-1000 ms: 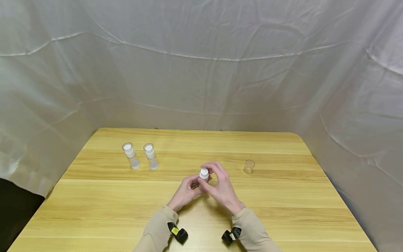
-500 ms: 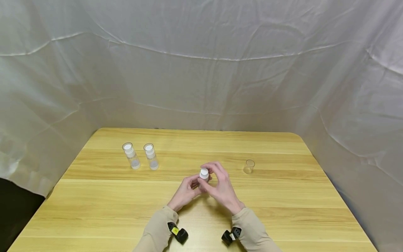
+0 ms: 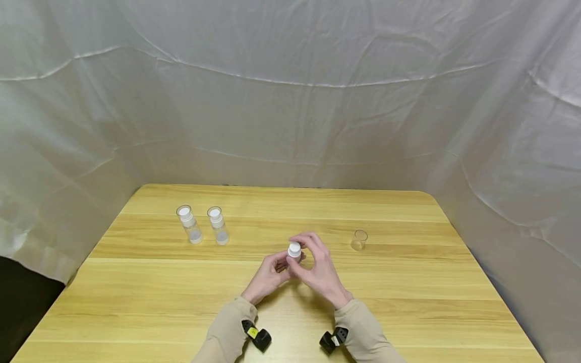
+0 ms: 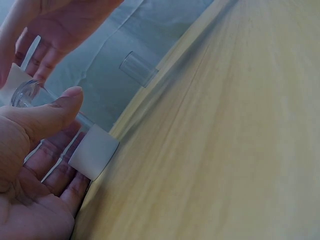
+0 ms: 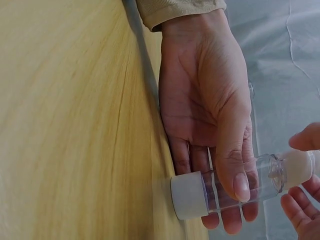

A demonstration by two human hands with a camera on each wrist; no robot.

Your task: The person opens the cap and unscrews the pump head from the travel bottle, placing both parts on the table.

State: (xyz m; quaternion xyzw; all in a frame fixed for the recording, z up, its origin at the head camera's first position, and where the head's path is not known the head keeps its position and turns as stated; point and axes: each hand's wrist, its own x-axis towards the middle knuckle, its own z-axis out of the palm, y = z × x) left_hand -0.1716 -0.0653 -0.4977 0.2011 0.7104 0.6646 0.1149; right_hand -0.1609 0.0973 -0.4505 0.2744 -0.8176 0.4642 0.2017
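Note:
A clear airless pump bottle [image 5: 265, 172] has a white base [image 5: 189, 195] and a white pump top [image 3: 294, 248]. My left hand [image 3: 268, 277] grips the clear body, thumb across its front in both wrist views. With thumb and fingers, my right hand [image 3: 320, 272] pinches the white top from above. The bottle looks upright, its base at the tabletop. A clear cap [image 3: 358, 241] stands on the table to the right of my hands, also visible in the left wrist view. How the white top joins the body is partly hidden by fingers.
Two similar capped bottles, a left one [image 3: 189, 227] and a right one [image 3: 218, 227], stand together at the left of the wooden table [image 3: 408, 302]. Pale draped cloth [image 3: 290, 116] surrounds the table behind and at the sides.
Almost nothing differs. The right thumb shifts very slightly at the white top; both hands and the bottle keep their place.

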